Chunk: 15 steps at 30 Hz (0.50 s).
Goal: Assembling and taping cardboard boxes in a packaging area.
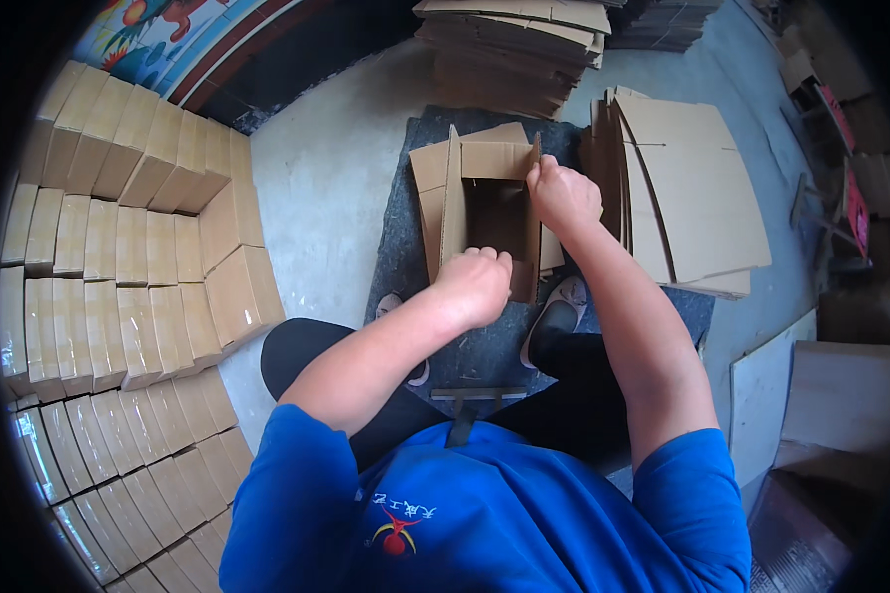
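A brown cardboard box (494, 160) stands upright between my feet with its top flaps raised. Through the top I look down into its dark inside. My left hand (477, 285) is at the near end of the box, its fingers curled over the near flap, which it mostly hides. On the right side, my right hand (566, 194) pinches the upper edge of the right flap near its far corner. Under and to the left of the box lies another piece of cardboard (428, 173).
A dark mat (391, 237) lies under the box. Flattened cartons (697, 188) lean in a stack at the right, and another pile (509, 59) stands beyond. Rows of packed boxes (133, 237) rise at the left. Pale boards (845, 395) rest at the far right.
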### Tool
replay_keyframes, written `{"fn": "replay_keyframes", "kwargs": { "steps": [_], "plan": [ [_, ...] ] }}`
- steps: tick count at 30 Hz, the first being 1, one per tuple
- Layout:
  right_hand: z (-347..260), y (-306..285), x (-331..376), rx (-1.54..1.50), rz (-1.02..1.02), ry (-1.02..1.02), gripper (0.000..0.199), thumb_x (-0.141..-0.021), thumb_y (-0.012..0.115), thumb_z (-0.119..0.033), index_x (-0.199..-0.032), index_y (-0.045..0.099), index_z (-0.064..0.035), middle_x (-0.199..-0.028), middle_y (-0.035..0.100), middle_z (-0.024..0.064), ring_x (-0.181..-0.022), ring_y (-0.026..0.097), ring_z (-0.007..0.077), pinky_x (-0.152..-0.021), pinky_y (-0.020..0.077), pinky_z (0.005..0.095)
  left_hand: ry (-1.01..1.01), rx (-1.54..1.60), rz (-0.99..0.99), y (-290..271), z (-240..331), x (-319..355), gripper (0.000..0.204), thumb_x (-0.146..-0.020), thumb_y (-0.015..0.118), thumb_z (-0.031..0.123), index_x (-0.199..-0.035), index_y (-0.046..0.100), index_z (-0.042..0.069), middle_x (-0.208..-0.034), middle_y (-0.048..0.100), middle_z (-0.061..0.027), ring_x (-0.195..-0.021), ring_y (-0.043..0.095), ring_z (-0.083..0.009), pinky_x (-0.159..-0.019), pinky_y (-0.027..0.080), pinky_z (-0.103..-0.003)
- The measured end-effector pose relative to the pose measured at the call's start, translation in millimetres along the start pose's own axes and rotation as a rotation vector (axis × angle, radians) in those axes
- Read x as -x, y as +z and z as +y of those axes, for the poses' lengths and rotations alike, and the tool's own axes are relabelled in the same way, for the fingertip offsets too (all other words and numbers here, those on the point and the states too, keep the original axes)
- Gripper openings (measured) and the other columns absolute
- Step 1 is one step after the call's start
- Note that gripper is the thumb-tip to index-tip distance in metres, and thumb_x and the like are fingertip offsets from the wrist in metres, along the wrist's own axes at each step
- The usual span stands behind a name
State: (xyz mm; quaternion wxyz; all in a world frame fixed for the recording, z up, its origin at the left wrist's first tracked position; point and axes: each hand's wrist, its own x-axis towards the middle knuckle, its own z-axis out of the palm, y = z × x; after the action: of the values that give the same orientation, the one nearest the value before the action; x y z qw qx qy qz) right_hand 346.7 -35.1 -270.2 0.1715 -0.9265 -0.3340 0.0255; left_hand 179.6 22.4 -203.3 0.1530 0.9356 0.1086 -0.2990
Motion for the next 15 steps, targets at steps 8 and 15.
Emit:
{"fn": "replay_keyframes", "kwargs": {
  "steps": [8,15],
  "plan": [
    [-27.7,1.2,6.9,0.024,-0.019,0.016,0.031,-0.096,0.042,-0.033,-0.098,0.061,-0.0084,-0.078,0.07,0.0174,-0.073,0.068,0.0373,-0.067,0.0542,0.0496,-0.086,-0.01,0.53,137.8,-10.9,-23.5,0.067,-0.081,0.071,0.038,-0.132,0.049,0.001,-0.138,0.046,-0.0237,-0.134,0.038,-0.0375,-0.114,0.027,-0.047],
    [-17.6,-3.3,3.5,0.046,-0.038,0.067,0.032,-0.095,0.041,-0.033,-0.101,0.06,-0.0082,-0.08,0.07,0.0185,-0.075,0.069,0.0363,-0.068,0.0546,0.0484,0.096,0.51,0.708,53.2,-12.5,21.2,0.022,-0.083,0.063,0.014,-0.1,0.066,0.002,-0.106,0.066,-0.0147,-0.099,0.064,-0.0323,-0.083,0.052,-0.041]
  ]
}}
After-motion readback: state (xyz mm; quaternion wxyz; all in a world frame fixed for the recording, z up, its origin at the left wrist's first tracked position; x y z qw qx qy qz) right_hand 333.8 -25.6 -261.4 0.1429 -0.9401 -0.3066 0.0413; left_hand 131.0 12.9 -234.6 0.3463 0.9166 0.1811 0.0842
